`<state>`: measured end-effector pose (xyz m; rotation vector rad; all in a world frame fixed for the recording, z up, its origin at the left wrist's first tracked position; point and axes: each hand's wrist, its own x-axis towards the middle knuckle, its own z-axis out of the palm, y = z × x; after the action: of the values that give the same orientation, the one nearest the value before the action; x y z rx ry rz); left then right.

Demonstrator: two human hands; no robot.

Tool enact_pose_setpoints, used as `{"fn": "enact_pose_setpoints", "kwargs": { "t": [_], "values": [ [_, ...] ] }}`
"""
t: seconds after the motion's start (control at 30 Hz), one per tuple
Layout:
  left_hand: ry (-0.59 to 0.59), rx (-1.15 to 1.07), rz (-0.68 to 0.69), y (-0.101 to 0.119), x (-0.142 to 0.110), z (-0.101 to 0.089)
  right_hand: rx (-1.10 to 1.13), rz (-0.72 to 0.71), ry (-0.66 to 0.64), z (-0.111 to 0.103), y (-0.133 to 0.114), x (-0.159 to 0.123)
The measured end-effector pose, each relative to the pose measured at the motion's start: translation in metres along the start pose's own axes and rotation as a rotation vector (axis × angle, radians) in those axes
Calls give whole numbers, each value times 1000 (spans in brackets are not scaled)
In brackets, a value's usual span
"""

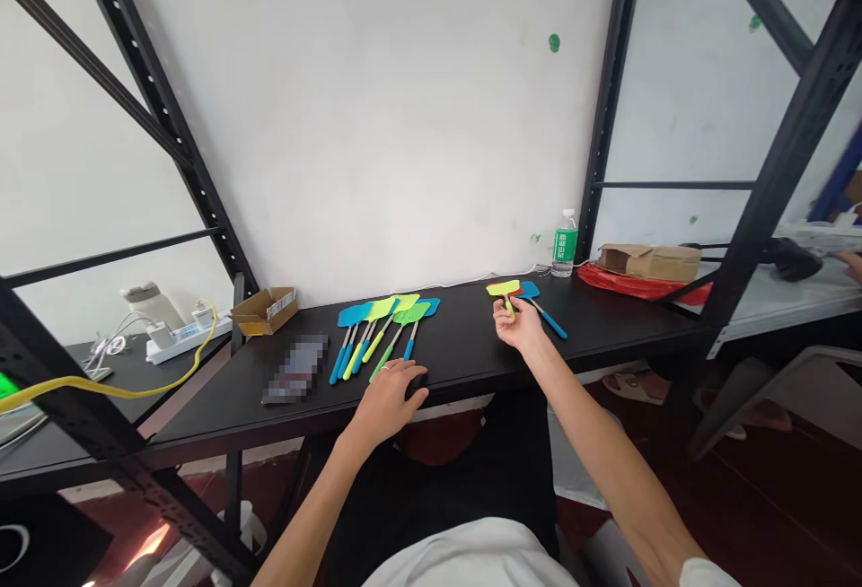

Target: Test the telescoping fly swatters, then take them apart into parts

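1. Handling: the fly swatters [381,309] looked light, with flexible mesh heads; the handles offered the best hold.
2. Our right hand [518,322] pinched a yellow swatter [504,288] at 1 o'clock.
3. Our left hand [387,403] lay loosely spread at the edge of the black desk [202,425], 12 o'clock.
4. Count: roughly six fanned at 12 o'clock, plus one blue swatter [529,289] beside the pinch.

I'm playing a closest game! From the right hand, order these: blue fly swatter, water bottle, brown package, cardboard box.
1. Blue fly swatter, beside the right hand.
2. Water bottle, back by the wall.
3. Brown package, farther right.
4. Cardboard box, far left.
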<state>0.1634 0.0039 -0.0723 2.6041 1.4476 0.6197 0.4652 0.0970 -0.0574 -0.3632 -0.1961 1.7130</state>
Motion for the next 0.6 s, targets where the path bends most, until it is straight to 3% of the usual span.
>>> {"fn": "enact_pose_setpoints", "kwargs": {
  "t": [0.23,0.4,0.5,0.6],
  "values": [
    [37,-11,25,1,0,1,38,125,-12,5,2,-3],
    [2,6,-2,3,0,0,1,231,-36,7,5,-4],
    [-12,11,-10,3,0,0,18,178,-14,3,3,-1],
    [-18,14,-10,2,0,0,63,30,14,-2,3,4]
  ]
}}
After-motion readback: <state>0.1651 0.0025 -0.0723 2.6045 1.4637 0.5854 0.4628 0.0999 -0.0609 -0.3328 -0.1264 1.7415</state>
